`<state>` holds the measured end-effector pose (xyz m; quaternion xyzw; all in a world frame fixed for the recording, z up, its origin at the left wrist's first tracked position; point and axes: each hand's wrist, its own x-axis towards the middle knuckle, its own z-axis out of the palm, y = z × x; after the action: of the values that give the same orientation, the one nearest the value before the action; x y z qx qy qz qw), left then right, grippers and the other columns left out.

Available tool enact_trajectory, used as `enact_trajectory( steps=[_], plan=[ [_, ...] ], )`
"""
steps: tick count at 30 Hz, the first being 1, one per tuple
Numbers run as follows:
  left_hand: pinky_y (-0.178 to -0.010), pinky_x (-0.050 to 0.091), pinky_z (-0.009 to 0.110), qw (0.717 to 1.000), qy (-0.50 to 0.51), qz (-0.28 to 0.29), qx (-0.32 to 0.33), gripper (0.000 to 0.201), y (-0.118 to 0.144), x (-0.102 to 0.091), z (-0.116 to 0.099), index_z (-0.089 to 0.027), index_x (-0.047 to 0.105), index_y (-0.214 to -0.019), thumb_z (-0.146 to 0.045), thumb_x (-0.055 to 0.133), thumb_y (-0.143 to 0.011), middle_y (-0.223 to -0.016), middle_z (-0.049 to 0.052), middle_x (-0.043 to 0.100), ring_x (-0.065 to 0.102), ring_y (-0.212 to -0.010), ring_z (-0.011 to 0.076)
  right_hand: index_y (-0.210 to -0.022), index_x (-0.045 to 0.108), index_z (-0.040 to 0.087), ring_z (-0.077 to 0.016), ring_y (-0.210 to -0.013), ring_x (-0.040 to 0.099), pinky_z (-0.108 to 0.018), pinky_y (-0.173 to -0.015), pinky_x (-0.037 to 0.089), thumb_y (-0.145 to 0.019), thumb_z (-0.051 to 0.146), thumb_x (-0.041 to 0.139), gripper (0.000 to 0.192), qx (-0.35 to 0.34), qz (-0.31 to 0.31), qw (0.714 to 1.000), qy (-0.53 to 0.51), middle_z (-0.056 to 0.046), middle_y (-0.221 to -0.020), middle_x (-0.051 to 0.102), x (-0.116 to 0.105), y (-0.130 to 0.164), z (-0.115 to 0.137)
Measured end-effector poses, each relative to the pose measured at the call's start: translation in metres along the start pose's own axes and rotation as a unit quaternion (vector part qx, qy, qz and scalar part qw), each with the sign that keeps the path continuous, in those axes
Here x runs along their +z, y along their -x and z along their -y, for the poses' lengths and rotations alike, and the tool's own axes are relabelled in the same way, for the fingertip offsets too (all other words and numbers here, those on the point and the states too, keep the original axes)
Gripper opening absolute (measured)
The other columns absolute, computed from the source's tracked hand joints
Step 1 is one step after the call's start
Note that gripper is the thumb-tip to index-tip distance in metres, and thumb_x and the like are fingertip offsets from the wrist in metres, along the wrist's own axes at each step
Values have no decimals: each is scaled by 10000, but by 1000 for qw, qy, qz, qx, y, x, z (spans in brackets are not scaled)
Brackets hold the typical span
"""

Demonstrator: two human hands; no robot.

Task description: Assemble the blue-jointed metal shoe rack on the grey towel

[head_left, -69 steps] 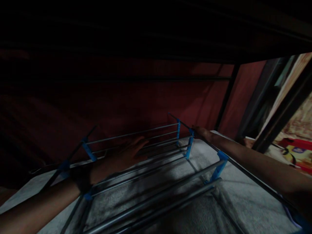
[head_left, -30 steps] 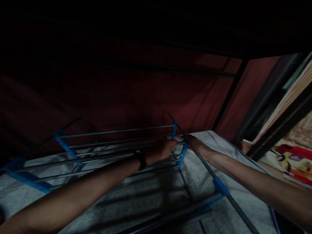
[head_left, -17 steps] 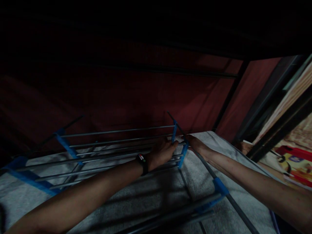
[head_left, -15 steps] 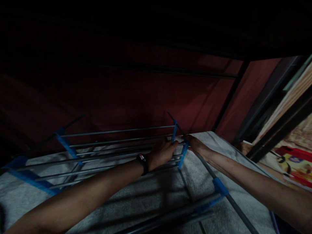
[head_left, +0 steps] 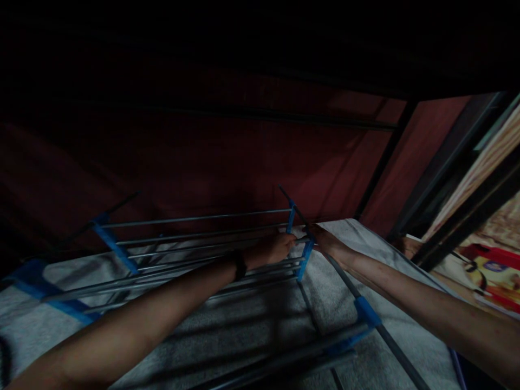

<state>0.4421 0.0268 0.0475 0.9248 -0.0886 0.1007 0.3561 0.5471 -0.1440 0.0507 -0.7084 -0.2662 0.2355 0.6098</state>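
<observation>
left hand (head_left: 271, 249) rolling from flat to clenched on a rack (head_left: 195, 254) bar at its far right corner; right hand (head_left: 325, 241) grasping the side rail there.

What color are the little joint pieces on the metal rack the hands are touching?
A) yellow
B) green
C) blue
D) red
C: the rack has blue joint pieces where its rods meet, right by the left hand and right hand.
</observation>
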Motion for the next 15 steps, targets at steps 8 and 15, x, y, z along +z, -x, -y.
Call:
enact_trajectory(
  steps=[8, 15],
  plan=[
    [-657, 442, 278, 983, -177, 23, 51, 209, 0, -10, -16, -171, 658, -821, -109, 469, -887, -767, 62, 677, 595, -664, 162, -968, 587, 213, -221, -875, 652, -311, -747, 522, -859, 480, 480, 307, 4, -7, 998, 57, -59, -960, 654, -4, -13, -7],
    [-624, 434, 312, 980, -195, 38, 22, 149, 0, -6, -17, -186, 656, -819, -101, 535, -836, -787, 77, 698, 622, -692, 193, -940, 581, 216, -274, -891, 687, -337, -720, 562, -786, 471, 590, 299, 20, -19, 994, 102, -78, -896, 672, -9, -23, -14]
  ],
)
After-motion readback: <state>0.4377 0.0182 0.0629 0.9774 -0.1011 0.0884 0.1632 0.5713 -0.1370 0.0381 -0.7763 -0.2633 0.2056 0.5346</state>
